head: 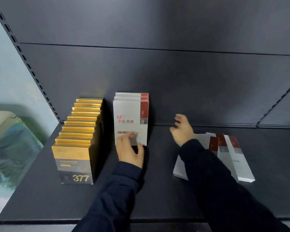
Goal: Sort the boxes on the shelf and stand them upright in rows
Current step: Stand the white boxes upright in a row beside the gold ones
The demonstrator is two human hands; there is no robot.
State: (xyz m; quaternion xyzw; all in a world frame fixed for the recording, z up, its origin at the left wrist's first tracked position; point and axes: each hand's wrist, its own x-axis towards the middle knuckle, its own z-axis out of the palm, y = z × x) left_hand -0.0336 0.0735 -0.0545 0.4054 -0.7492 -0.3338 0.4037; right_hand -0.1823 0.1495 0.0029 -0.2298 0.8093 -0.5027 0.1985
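White boxes (130, 121) stand upright, long axis vertical, fronts facing outward.

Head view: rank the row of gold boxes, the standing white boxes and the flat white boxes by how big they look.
1. The row of gold boxes looks largest.
2-3. The standing white boxes and flat white boxes: unsure, since a sleeve hides part of the flat ones.
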